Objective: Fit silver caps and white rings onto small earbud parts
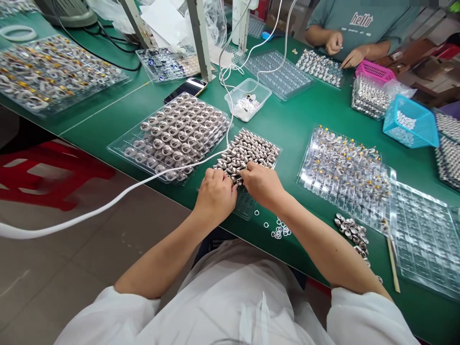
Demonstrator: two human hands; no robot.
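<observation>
In the head view a clear tray (246, 205) lies in front of me, packed with small shiny metallic shells (251, 149); its near part shows bare plastic. My left hand (214, 195) is at the tray's near left corner, its fingers curled closed; what they hold is hidden. My right hand (264, 184) reaches in from the right, fingers pinched together at the near edge of the shells. Whatever is between these fingertips is too small to make out. Thin white rings (280, 229) lie loose on the green table just below my right forearm.
A white cable (143, 183) crosses left of my hands, over a tray of beige ring-shaped parts (176, 136). To the right are a tray of parts with yellow bits (345, 167), loose metal caps (352, 230) and a wooden stick (393, 266). A co-worker's hands (354, 56) work opposite.
</observation>
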